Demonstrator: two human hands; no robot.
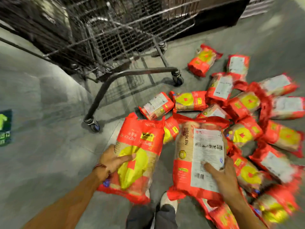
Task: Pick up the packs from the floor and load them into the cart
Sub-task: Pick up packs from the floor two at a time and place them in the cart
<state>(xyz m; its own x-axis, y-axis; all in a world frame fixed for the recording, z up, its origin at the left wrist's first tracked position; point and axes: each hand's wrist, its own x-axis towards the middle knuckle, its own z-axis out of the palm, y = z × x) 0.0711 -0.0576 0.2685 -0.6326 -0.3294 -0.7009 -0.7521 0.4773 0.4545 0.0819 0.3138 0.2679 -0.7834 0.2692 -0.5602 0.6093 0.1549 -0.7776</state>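
While both hands are loaded, the job is simply getting two packs up and over the wire side of the cart [115, 35], which stands ahead and to the left on the grey floor [41, 100]. Starting at the left: the left hand [113, 160] grips the yellow-faced pack [137, 156] along its near edge, fingers spread across the yellow panel. That pack looks heavy and floppy, so a firmer hold under its middle should stop it folding on the lift. Moving across, the right hand [222, 176] clasps the label-side pack [199, 156], fingers laid over the white label. Whether either pack is fully clear of the floor, I cannot tell. Further right, the heap of red packs [247, 113] lies scattered just beside the cart's near wheel [179, 78], many overlapping. Best to swing left in one turn, left pack first, and lower them flat, since the basket looks empty.
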